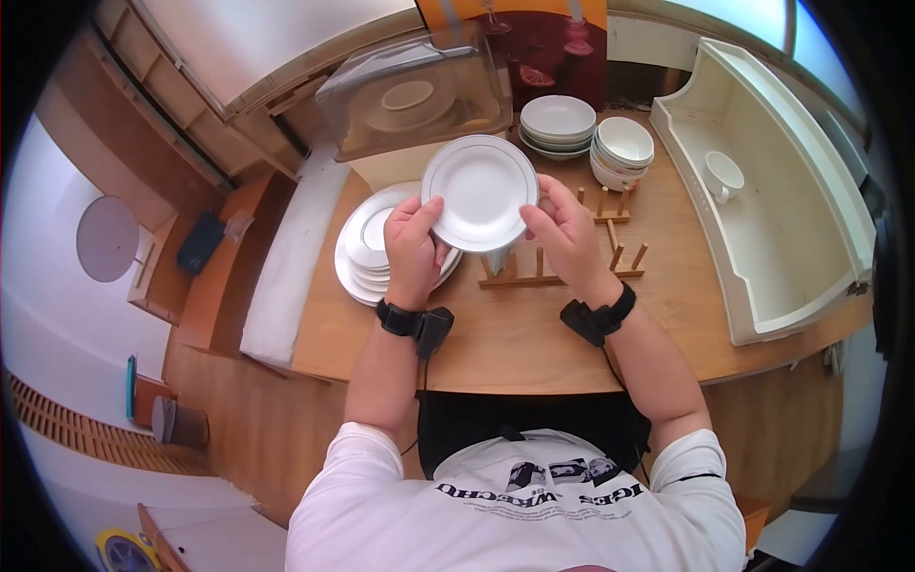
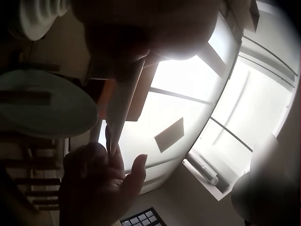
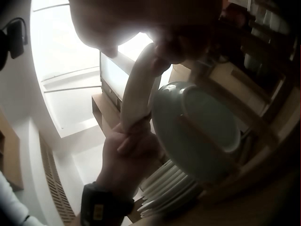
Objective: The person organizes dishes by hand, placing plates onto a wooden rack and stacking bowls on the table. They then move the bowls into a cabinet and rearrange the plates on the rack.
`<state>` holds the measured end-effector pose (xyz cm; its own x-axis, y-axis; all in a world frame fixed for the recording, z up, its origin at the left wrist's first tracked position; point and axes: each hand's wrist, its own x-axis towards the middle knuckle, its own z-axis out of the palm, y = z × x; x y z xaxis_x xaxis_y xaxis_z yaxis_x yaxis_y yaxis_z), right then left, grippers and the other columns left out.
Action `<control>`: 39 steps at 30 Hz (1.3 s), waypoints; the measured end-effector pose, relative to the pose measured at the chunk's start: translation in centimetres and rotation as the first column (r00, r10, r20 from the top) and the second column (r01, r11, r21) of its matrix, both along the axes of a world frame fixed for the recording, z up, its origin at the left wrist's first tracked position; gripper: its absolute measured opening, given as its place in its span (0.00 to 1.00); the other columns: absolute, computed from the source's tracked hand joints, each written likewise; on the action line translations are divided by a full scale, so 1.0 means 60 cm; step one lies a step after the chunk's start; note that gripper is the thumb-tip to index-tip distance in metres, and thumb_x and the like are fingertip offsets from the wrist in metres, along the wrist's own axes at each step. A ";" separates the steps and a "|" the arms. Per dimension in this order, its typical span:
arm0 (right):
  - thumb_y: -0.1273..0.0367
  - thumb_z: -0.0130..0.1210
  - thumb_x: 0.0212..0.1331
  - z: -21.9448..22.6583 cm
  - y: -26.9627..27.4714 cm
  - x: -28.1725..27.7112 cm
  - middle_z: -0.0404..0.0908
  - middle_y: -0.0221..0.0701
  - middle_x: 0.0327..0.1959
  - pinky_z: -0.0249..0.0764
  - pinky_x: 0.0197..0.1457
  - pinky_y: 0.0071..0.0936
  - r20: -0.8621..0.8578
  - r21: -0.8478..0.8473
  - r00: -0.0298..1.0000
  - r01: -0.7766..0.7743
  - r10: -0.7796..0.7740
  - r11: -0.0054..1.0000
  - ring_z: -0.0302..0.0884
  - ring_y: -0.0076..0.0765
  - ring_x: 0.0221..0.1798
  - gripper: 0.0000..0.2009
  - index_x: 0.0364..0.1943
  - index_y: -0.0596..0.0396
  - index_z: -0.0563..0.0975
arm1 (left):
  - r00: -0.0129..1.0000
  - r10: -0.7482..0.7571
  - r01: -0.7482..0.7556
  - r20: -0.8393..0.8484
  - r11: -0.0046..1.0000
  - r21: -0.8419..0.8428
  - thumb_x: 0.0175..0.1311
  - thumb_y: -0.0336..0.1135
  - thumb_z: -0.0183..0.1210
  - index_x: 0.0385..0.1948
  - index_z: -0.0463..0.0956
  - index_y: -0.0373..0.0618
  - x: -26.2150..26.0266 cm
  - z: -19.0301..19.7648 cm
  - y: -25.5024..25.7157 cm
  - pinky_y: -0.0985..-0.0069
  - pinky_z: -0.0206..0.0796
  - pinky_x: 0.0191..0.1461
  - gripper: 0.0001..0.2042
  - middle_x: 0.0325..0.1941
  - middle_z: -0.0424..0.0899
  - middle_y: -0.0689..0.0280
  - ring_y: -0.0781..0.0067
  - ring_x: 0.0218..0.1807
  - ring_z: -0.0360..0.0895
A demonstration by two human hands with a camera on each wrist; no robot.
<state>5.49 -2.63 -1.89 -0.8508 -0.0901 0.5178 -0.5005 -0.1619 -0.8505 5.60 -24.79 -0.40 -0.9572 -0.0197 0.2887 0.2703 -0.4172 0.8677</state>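
Both hands hold up a white plate (image 1: 479, 193) with a thin rim line, in the middle of the head view. The left hand (image 1: 413, 246) grips its left edge, thumb on the face; the right hand (image 1: 566, 234) pinches its right edge. Below stands a wooden rack (image 1: 562, 279) with upright pegs; a pale green plate (image 3: 195, 127) stands in it in the right wrist view, mostly hidden by the held plate in the head view. Left of the rack lies a stack of white plates (image 1: 367, 238). In the left wrist view the held plate (image 2: 123, 101) is edge-on.
Stacked bowls (image 1: 624, 143) and a stack of deeper dishes (image 1: 558, 119) stand at the back. A white cup (image 1: 722, 176) lies in a cream open cabinet (image 1: 783, 219) at the right. A box with a see-through lid (image 1: 415, 95) stands at the back left.
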 end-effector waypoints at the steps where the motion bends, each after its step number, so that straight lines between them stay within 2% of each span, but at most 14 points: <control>1: 0.65 0.59 0.74 -0.003 0.004 -0.004 0.78 0.23 0.27 0.70 0.36 0.21 -0.010 0.068 1.000 0.022 -0.021 0.997 0.71 0.17 0.30 0.22 0.65 0.64 0.75 | 0.999 0.045 -0.045 -0.016 0.999 0.013 0.79 0.31 0.56 0.42 0.79 0.33 -0.004 0.000 -0.008 0.84 0.52 0.14 0.09 0.27 0.85 0.63 0.84 0.12 0.65; 3: 0.61 0.62 0.71 -0.008 0.012 -0.011 0.78 0.26 0.26 0.72 0.36 0.25 -0.033 0.196 0.998 0.066 -0.061 0.978 0.74 0.21 0.29 0.24 0.64 0.64 0.75 | 0.990 0.135 -0.134 -0.045 0.990 0.036 0.78 0.31 0.56 0.41 0.79 0.32 -0.010 -0.002 -0.026 0.83 0.52 0.14 0.09 0.27 0.84 0.63 0.83 0.12 0.64; 6: 0.55 0.66 0.65 0.005 0.007 0.002 0.80 0.33 0.27 0.76 0.37 0.34 -0.123 0.524 0.970 0.243 -0.210 0.816 0.81 0.34 0.30 0.27 0.60 0.61 0.77 | 0.951 0.307 -0.308 0.019 0.951 0.022 0.78 0.30 0.55 0.40 0.79 0.31 -0.003 0.014 -0.060 0.81 0.52 0.15 0.09 0.26 0.83 0.63 0.83 0.11 0.64; 9: 0.51 0.68 0.61 -0.008 -0.003 -0.002 0.83 0.36 0.28 0.78 0.37 0.41 -0.316 0.581 0.915 0.396 -0.251 0.711 0.84 0.46 0.33 0.29 0.57 0.59 0.78 | 0.893 0.447 -0.437 0.055 0.889 -0.135 0.78 0.30 0.55 0.39 0.78 0.30 0.007 0.020 -0.110 0.80 0.53 0.15 0.10 0.25 0.82 0.62 0.82 0.11 0.64; 11: 0.51 0.68 0.60 -0.006 -0.002 -0.004 0.84 0.38 0.30 0.79 0.39 0.44 -0.305 0.596 0.923 0.378 -0.235 0.708 0.85 0.49 0.35 0.29 0.57 0.58 0.78 | 0.839 0.537 -0.517 0.086 0.837 -0.181 0.77 0.30 0.55 0.39 0.78 0.29 0.016 0.018 -0.129 0.81 0.52 0.15 0.10 0.25 0.82 0.61 0.82 0.11 0.63; 14: 0.51 0.68 0.60 -0.006 -0.001 -0.002 0.85 0.40 0.32 0.80 0.41 0.45 -0.298 0.598 0.928 0.363 -0.222 0.715 0.85 0.52 0.37 0.29 0.57 0.58 0.78 | 0.798 0.591 -0.553 0.117 0.796 -0.247 0.77 0.30 0.56 0.38 0.78 0.29 0.018 -0.004 -0.168 0.80 0.50 0.14 0.10 0.23 0.81 0.61 0.82 0.11 0.63; 17: 0.51 0.68 0.60 -0.006 0.000 -0.001 0.86 0.41 0.33 0.80 0.43 0.45 -0.294 0.595 0.931 0.357 -0.219 0.720 0.86 0.53 0.39 0.29 0.57 0.58 0.77 | 0.805 0.563 -0.488 0.189 0.808 -0.330 0.76 0.29 0.58 0.37 0.77 0.28 0.029 -0.007 -0.181 0.80 0.49 0.14 0.10 0.23 0.81 0.60 0.81 0.11 0.63; 20: 0.51 0.68 0.60 -0.008 0.000 -0.001 0.86 0.42 0.34 0.80 0.44 0.45 -0.290 0.591 0.930 0.360 -0.226 0.722 0.86 0.53 0.40 0.29 0.57 0.58 0.77 | 0.829 0.499 -0.424 0.253 0.855 -0.299 0.75 0.30 0.59 0.36 0.77 0.28 0.031 -0.013 -0.191 0.78 0.49 0.14 0.10 0.21 0.81 0.59 0.81 0.11 0.62; 23: 0.51 0.68 0.60 -0.010 0.000 -0.002 0.85 0.41 0.33 0.80 0.43 0.46 -0.272 0.584 0.933 0.356 -0.237 0.729 0.85 0.53 0.39 0.27 0.53 0.57 0.77 | 0.803 0.553 -0.421 0.223 0.790 -0.445 0.73 0.31 0.62 0.29 0.77 0.33 0.031 -0.014 -0.196 0.77 0.49 0.15 0.12 0.19 0.80 0.60 0.79 0.11 0.64; 26: 0.52 0.69 0.60 -0.012 0.000 -0.004 0.84 0.40 0.32 0.79 0.42 0.46 -0.237 0.591 0.942 0.334 -0.238 0.734 0.84 0.52 0.38 0.24 0.48 0.56 0.77 | 0.713 0.701 -0.477 0.018 0.504 -0.721 0.68 0.39 0.67 0.24 0.78 0.34 0.028 -0.019 -0.198 0.75 0.56 0.16 0.17 0.16 0.79 0.60 0.76 0.12 0.69; 29: 0.52 0.69 0.59 -0.015 0.000 -0.008 0.83 0.39 0.30 0.79 0.40 0.45 -0.253 0.595 0.940 0.337 -0.228 0.730 0.84 0.51 0.36 0.23 0.44 0.55 0.76 | 0.654 0.695 -0.510 -0.299 0.114 -0.853 0.62 0.47 0.70 0.23 0.79 0.33 0.021 -0.038 -0.214 0.72 0.64 0.19 0.22 0.15 0.80 0.60 0.72 0.13 0.73; 35: 0.53 0.70 0.60 -0.008 -0.007 0.001 0.83 0.42 0.28 0.79 0.40 0.45 -0.429 0.554 0.873 0.456 -0.230 0.697 0.84 0.51 0.33 0.27 0.51 0.59 0.75 | 0.643 0.701 -0.418 -0.309 -0.016 -0.908 0.61 0.52 0.70 0.24 0.81 0.35 0.023 -0.033 -0.215 0.67 0.72 0.28 0.23 0.16 0.82 0.57 0.64 0.18 0.80; 38: 0.53 0.70 0.60 -0.007 -0.020 0.004 0.83 0.43 0.26 0.79 0.36 0.45 -0.479 0.552 0.844 0.503 -0.240 0.665 0.84 0.51 0.30 0.31 0.58 0.63 0.74 | 0.599 0.642 -0.407 -0.479 -0.272 -0.872 0.61 0.53 0.70 0.23 0.80 0.35 0.034 -0.018 -0.195 0.65 0.74 0.31 0.24 0.18 0.83 0.53 0.55 0.22 0.82; 39: 0.53 0.69 0.60 -0.010 -0.024 0.004 0.83 0.43 0.25 0.79 0.34 0.44 -0.488 0.558 0.838 0.514 -0.244 0.652 0.84 0.51 0.28 0.33 0.61 0.65 0.73 | 0.576 0.647 -0.420 -0.500 -0.290 -0.860 0.63 0.52 0.69 0.24 0.81 0.35 0.041 -0.011 -0.183 0.61 0.74 0.33 0.23 0.21 0.84 0.51 0.51 0.26 0.83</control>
<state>5.71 -4.09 -2.50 -0.6651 -0.2233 0.7126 -0.6577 0.6271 -0.4173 8.05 -35.76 -1.06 -0.7455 -0.4104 0.5252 -0.2782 0.9076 0.3143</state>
